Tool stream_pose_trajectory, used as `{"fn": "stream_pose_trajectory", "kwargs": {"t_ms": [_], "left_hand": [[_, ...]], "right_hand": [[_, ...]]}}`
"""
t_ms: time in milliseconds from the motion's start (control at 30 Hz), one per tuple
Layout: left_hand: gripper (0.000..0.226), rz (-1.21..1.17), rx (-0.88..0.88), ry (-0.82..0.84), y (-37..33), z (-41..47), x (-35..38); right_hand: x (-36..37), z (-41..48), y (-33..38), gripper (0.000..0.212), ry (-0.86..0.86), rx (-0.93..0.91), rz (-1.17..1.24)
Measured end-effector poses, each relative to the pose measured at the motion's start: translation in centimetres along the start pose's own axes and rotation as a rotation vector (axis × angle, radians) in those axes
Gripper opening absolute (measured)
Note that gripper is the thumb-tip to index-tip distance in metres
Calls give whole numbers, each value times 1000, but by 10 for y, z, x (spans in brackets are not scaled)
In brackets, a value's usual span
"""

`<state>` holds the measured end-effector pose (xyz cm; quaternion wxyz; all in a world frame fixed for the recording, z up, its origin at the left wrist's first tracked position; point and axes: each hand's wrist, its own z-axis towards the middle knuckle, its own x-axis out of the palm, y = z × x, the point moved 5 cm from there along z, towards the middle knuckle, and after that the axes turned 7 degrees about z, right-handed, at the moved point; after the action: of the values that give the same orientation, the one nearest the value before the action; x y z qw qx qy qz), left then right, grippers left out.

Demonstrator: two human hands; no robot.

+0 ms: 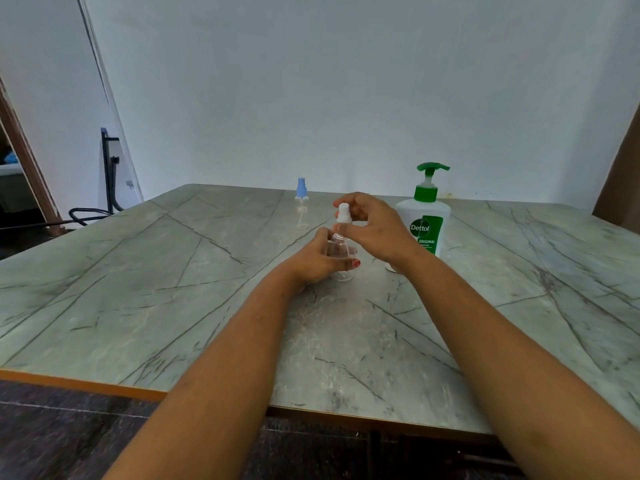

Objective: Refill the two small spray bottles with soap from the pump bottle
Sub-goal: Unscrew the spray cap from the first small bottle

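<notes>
Spray bottle 1 stands on the table, just left of the pump bottle. The left hand grips its clear body; the right hand pinches its white cap. Keep the body upright and steady; turn only the cap. Spray bottle 2 stands behind, untouched.

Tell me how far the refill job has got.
Nothing looks filled: both small bottles appear clear. In hand: the left hand grips the white-capped spray bottle while the right hand pinches its cap. Left: filling both; the blue-capped bottle stands capped and untouched, the pump bottle behind the right wrist.
</notes>
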<state>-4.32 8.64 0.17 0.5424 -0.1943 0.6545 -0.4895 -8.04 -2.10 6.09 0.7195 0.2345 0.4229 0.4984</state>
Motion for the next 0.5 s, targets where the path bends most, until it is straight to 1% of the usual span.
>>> {"fn": "stream_pose_trajectory", "kwargs": {"t_ms": [100, 167, 300, 400, 500], "left_hand": [[51, 10, -7, -13, 1, 0, 0], [46, 11, -9, -15, 1, 0, -1], [37, -16, -9, -20, 2, -1, -2], [39, 4, 4, -58, 1, -1, -4], [40, 21, 34, -101, 0, -1, -6]], "right_hand": [[-1, 0, -1, 31, -20, -14, -107], [-4, 1, 1, 29, -46, -22, -109], [-18, 2, 14, 25, -174, -50, 65], [-35, -1, 23, 25, -245, -44, 149], [-55, -11, 25, 18, -310, -26, 232]]}}
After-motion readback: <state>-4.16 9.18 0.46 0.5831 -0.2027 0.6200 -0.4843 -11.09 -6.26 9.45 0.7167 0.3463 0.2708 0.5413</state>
